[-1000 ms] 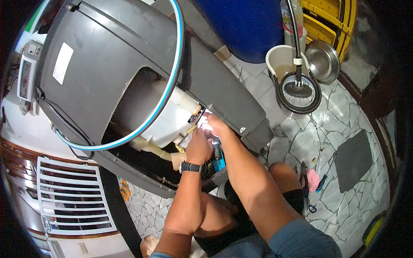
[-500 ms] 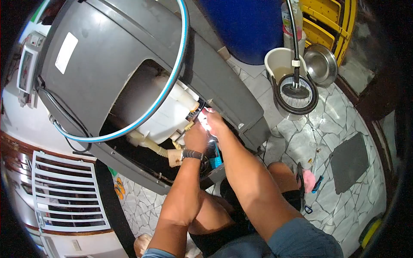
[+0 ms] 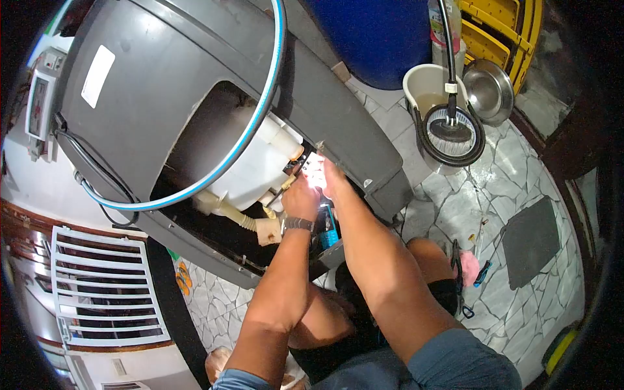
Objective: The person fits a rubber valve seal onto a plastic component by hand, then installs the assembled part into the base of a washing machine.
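A grey washing machine (image 3: 149,84) lies tilted with an opening in its casing, and both my hands are inside it. My left hand (image 3: 300,198), with a watch (image 3: 298,224) on its wrist, is curled closed near a yellowish part with a dark rod (image 3: 286,185). Right against it, my right hand (image 3: 331,179) has its fingers drawn together under a bright glare. Whatever the fingers hold is hidden. Beside the hands are a white tub (image 3: 247,166), a cream pipe (image 3: 281,142) and a ribbed hose (image 3: 237,216). A bright blue object (image 3: 329,227) sits below my wrists.
A blue-striped hose (image 3: 260,120) loops over the machine. Behind it stand a blue drum (image 3: 374,39), a mop bucket (image 3: 416,81) with a round mop head (image 3: 453,136), and a metal basin (image 3: 491,91). A grey mat (image 3: 530,244) and pink cloth (image 3: 469,268) lie on the floor.
My hands have shifted slightly, staying together in the same part of the opening. The glare on the right fingers has grown. The view has moved a little.
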Tool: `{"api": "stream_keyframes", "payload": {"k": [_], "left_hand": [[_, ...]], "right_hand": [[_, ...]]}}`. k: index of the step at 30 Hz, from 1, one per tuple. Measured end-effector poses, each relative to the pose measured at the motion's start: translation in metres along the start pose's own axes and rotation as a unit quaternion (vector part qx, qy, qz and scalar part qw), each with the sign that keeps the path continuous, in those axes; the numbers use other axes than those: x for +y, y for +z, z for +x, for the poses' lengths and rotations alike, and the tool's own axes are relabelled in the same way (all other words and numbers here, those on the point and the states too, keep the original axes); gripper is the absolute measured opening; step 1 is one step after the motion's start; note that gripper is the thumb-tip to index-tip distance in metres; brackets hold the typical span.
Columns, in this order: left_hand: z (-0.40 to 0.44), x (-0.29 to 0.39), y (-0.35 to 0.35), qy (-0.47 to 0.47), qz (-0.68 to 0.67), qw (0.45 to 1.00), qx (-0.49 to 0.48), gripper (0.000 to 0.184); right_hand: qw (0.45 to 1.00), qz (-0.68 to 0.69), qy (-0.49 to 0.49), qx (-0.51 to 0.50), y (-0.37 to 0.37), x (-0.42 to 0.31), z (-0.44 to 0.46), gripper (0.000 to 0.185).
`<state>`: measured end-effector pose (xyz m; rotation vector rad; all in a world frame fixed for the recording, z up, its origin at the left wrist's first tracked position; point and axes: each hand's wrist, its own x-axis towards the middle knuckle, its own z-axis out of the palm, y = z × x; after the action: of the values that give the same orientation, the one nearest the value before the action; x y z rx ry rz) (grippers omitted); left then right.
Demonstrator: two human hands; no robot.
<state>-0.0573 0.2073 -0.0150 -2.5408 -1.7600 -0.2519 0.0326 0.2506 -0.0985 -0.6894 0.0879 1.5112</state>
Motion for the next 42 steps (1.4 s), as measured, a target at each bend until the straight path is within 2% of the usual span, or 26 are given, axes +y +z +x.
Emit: {"api": "stream_keyframes", "payload": {"k": [3, 4, 5, 8, 10, 11, 13, 15, 20, 24, 27, 29, 31, 32, 35, 36, 37, 39, 42], "left_hand": [[0.002, 0.005, 0.001, -0.025, -0.005, 0.999, -0.023, 0.025], [0.004, 0.005, 0.002, -0.029, -0.014, 0.999, -0.019, 0.026], [0.004, 0.003, 0.003, -0.033, -0.021, 0.999, -0.017, 0.027], [0.003, 0.014, -0.009, -0.066, 0.005, 0.997, -0.050, 0.031], [0.001, 0.013, -0.005, -0.059, -0.002, 0.998, -0.031, 0.031], [0.002, 0.013, -0.004, -0.054, -0.010, 0.998, -0.008, 0.031], [0.002, 0.013, -0.003, -0.056, -0.018, 0.998, 0.003, 0.031], [0.004, 0.012, 0.000, -0.080, -0.006, 0.996, -0.040, 0.032], [0.004, 0.011, 0.002, -0.071, -0.028, 0.997, -0.009, 0.032], [0.004, 0.011, 0.001, -0.065, -0.044, 0.997, -0.006, 0.030], [0.001, 0.012, -0.007, -0.044, -0.047, 0.998, 0.003, 0.030], [-0.003, 0.018, -0.016, -0.039, -0.058, 0.998, -0.008, 0.031], [-0.002, 0.015, -0.017, -0.050, -0.034, 0.998, -0.029, 0.030], [-0.003, 0.016, -0.022, -0.033, -0.038, 0.998, -0.037, 0.031], [-0.001, 0.004, -0.011, -0.007, -0.055, 0.998, -0.041, 0.031], [0.001, 0.000, -0.010, 0.001, -0.034, 0.997, -0.068, 0.034], [0.000, 0.000, -0.012, 0.002, -0.034, 0.997, -0.068, 0.034], [-0.005, 0.002, -0.015, 0.045, -0.065, 0.997, 0.014, 0.023], [0.000, -0.007, -0.004, 0.034, -0.078, 0.996, 0.003, 0.020]], "right_hand": [[1.000, 0.008, 0.007, 0.015, -0.005, -0.002, -0.001, 0.031], [0.998, 0.013, -0.011, 0.061, -0.001, -0.001, -0.006, 0.033], [0.998, 0.016, -0.010, 0.061, 0.003, -0.002, -0.009, 0.033], [0.995, -0.028, -0.005, 0.098, -0.004, 0.008, 0.007, 0.034], [0.998, 0.048, -0.038, 0.035, -0.006, 0.015, 0.013, 0.033], [0.997, 0.050, -0.039, 0.036, -0.007, 0.016, 0.016, 0.033], [0.996, 0.087, -0.021, -0.028, -0.004, 0.015, 0.018, 0.032], [0.996, 0.087, -0.024, -0.025, -0.003, 0.019, 0.020, 0.031], [0.995, 0.087, -0.051, -0.011, -0.002, 0.013, 0.004, 0.029], [0.995, 0.094, -0.024, -0.013, -0.005, 0.010, 0.001, 0.027], [0.998, 0.051, -0.026, -0.032, -0.003, 0.006, -0.003, 0.027], [0.993, -0.041, 0.005, -0.110, -0.008, 0.006, -0.001, 0.029], [0.993, -0.077, -0.011, -0.089, 0.001, -0.003, -0.021, 0.035], [0.988, -0.141, 0.014, -0.056, 0.007, -0.013, -0.039, 0.037], [0.951, -0.306, 0.009, 0.054, 0.005, -0.006, -0.023, 0.039], [0.969, -0.247, -0.009, 0.007, -0.005, 0.009, -0.002, 0.041], [0.969, -0.245, -0.027, 0.001, -0.008, 0.019, 0.010, 0.043], [0.969, -0.240, -0.062, -0.009, -0.015, 0.037, 0.032, 0.049], [0.967, -0.252, -0.010, 0.022, -0.022, 0.050, 0.060, 0.050]]}}
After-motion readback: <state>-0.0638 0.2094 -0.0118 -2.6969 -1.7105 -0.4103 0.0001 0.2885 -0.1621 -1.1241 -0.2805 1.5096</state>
